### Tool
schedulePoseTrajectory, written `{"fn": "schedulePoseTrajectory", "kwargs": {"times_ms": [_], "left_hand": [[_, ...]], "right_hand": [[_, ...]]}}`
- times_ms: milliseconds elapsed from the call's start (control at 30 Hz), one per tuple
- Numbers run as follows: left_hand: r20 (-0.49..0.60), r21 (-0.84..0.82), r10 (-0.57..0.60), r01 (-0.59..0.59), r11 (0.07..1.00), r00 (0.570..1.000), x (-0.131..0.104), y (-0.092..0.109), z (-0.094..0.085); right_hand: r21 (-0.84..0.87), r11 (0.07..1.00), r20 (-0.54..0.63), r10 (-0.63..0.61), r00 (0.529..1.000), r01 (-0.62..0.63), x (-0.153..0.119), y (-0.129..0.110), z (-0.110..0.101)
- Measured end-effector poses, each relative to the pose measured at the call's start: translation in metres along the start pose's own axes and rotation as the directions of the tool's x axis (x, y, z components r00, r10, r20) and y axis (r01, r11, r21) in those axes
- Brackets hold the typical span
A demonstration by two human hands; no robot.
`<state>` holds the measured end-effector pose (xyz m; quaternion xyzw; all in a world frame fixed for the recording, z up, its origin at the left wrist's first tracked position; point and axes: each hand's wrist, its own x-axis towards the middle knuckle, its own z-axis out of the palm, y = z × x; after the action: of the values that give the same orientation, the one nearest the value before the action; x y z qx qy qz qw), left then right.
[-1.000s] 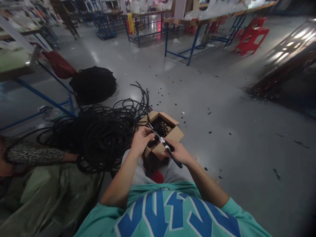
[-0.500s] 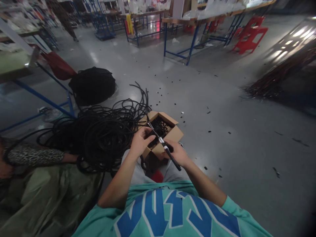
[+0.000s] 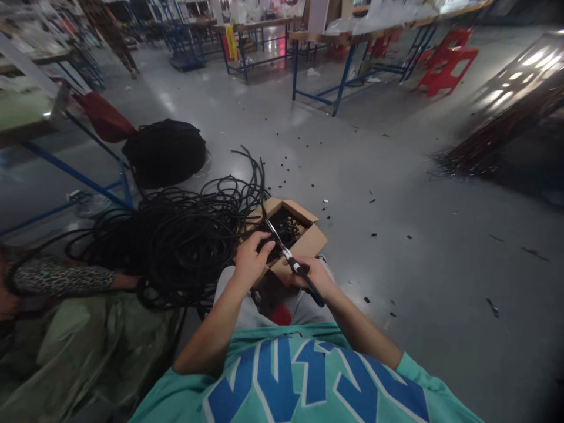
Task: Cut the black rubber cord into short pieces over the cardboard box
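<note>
Head view: right hand (image 3: 315, 276) with scissors (image 3: 291, 262) has dropped slightly.

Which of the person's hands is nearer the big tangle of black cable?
Left. The left hand sits beside the cable tangle; the right hand, holding scissors, is farther away.

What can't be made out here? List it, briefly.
- Head view: where the scissors meet the black tubing is too small and dark.
- Cardboard box contents: dark, partly hidden by the left hand.
- Right hand fingers: hidden around the handles.
- Sleeve of a nearby person: cut off at left edge.
</note>
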<state>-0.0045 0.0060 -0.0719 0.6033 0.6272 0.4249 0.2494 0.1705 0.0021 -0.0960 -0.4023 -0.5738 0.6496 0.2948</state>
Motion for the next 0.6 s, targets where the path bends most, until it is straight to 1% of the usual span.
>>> {"fn": "schedulePoseTrajectory", "kwargs": {"times_ms": [100, 200, 300, 400, 500, 600], "left_hand": [[0.016, 0.069, 0.01, -0.011, 0.998, 1.0, 0.001, 0.004, -0.002], [0.051, 0.057, -0.004, 0.001, 0.998, 0.999, 0.002, 0.008, -0.005], [0.136, -0.047, -0.023, 0.03, 0.998, 0.99, 0.002, 0.01, -0.009], [0.207, -0.157, -0.061, 0.094, 0.983, 0.976, 0.003, 0.013, -0.012], [0.254, -0.261, -0.121, 0.189, 0.947, 0.96, 0.006, 0.017, -0.014], [0.285, -0.361, -0.168, 0.268, 0.893, 0.944, 0.008, 0.018, -0.014]], "right_hand": [[0.034, 0.999, 0.049, 0.034, 0.998, -0.035, -0.001, 0.001, 0.0], [0.061, 0.998, 0.071, 0.013, 0.997, -0.018, 0.001, -0.002, 0.0], [0.003, 0.999, 0.065, -0.033, 0.997, 0.033, 0.004, -0.007, -0.004], [-0.09, 0.993, 0.07, -0.073, 0.995, 0.079, 0.005, -0.009, -0.009], [-0.14, 0.984, 0.079, -0.098, 0.992, 0.109, 0.006, -0.009, -0.011], [-0.174, 0.978, 0.041, -0.108, 0.993, 0.114, 0.005, -0.005, -0.009]]}}
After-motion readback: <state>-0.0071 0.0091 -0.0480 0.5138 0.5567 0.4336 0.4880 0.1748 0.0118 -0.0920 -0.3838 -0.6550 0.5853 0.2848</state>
